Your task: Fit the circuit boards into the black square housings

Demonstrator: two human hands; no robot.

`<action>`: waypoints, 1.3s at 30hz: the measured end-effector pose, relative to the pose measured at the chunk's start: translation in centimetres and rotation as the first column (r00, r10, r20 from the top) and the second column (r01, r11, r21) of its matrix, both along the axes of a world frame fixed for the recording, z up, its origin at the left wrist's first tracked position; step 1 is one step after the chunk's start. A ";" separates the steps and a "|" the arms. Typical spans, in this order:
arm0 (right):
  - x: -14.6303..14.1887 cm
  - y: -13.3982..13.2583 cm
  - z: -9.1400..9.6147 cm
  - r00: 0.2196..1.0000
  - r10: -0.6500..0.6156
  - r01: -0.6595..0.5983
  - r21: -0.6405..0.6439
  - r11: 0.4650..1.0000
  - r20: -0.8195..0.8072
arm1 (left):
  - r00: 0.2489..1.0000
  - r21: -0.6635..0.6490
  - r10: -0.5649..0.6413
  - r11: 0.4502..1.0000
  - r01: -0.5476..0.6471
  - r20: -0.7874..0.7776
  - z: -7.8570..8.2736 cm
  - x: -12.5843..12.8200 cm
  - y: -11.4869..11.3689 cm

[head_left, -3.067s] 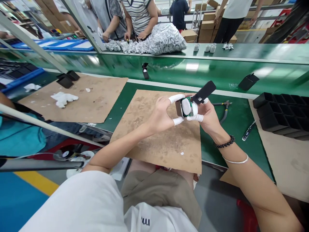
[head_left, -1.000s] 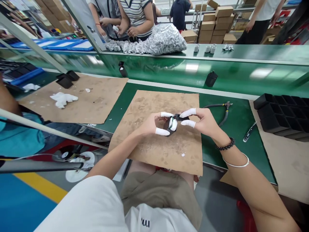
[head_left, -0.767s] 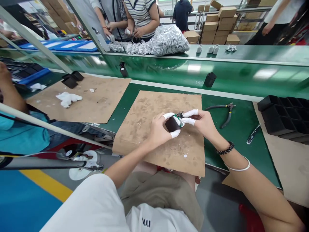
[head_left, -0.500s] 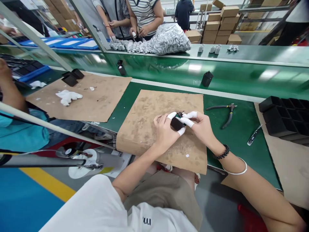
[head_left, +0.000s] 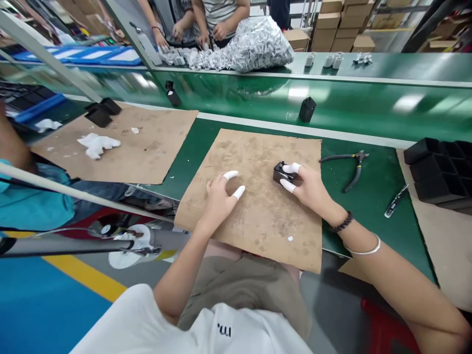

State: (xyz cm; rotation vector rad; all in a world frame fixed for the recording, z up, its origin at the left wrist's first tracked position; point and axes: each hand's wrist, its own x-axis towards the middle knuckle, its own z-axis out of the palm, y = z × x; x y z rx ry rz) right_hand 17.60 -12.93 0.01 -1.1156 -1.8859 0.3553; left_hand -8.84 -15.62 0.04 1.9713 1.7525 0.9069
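Note:
My right hand (head_left: 304,182), with white finger cots on thumb and finger, grips a small black box-shaped housing (head_left: 279,173) over the right part of the cardboard sheet (head_left: 254,216). Part of the housing is hidden behind my fingers. My left hand (head_left: 223,194) hovers above the left part of the same sheet, its white-tipped thumb and finger apart with nothing between them. To the right of the sheet, diagonal cutting pliers (head_left: 356,169) lie on the green table beside a small knife-like tool (head_left: 396,200).
Stacked black housings (head_left: 438,172) stand at the far right. One black housing (head_left: 307,109) and another with its top up (head_left: 172,94) are on the green conveyor (head_left: 236,93). Across it, people handle white parts near a plastic bag (head_left: 263,44). A second cardboard sheet (head_left: 147,157) lies left.
My left hand has let go of the black housing and moved left, fingers apart. My right hand has carried the housing slightly right. The view has tilted a little downward.

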 end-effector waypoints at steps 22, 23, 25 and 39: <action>0.0 0.7 -1.1 1.000 -0.008 0.008 -0.118 0.993 -0.003 | 0.998 -0.075 -0.053 0.996 0.050 -0.034 -0.5 0.8 -0.5; 0.0 0.6 -1.0 0.999 -0.011 0.008 -0.102 0.995 -0.030 | 0.997 -0.106 -0.074 0.992 0.073 -0.007 -0.3 1.3 -0.4; 0.1 0.6 -0.9 0.998 -0.013 0.007 -0.084 0.996 -0.065 | 0.992 -0.179 -0.112 0.976 0.121 0.062 0.1 2.5 -0.4; 0.8 1.2 0.0 0.988 0.070 -0.057 -0.092 0.994 0.138 | 0.875 -0.147 -0.269 0.924 0.352 0.403 -1.5 6.1 0.8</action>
